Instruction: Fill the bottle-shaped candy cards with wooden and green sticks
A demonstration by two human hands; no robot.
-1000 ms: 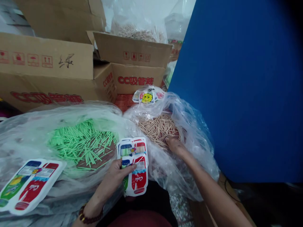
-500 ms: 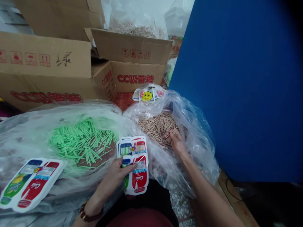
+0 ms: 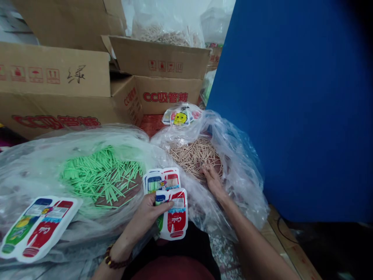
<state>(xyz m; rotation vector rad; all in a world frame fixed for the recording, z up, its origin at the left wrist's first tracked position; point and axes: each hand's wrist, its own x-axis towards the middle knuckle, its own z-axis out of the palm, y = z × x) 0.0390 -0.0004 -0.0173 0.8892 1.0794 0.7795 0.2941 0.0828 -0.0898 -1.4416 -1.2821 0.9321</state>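
My left hand (image 3: 152, 212) is closed around a bottle-shaped double packet (image 3: 177, 214), one half green and the other red with "Cola" on it. Just beyond it, a few similar packets (image 3: 164, 179) lie stacked, thin sticks showing through their windows. My right hand (image 3: 214, 181) reaches into a pile of thin brown candy straws (image 3: 194, 155) in an open clear plastic bag. Its fingers are curled together against the near side of the pile; how many straws they grip cannot be made out. Green candy straws (image 3: 101, 171) fill another open bag on the left.
More double packets (image 3: 40, 227) lie at the lower left. Cardboard boxes (image 3: 166, 91) with red print stand behind the bags. Packets with a yellow smiling face (image 3: 180, 118) lie at the back. A large blue panel (image 3: 288, 116) borders the right side.
My left hand has shifted slightly right with the packet. My right hand's fingers have drawn a little left and down along the near side of the brown straws.
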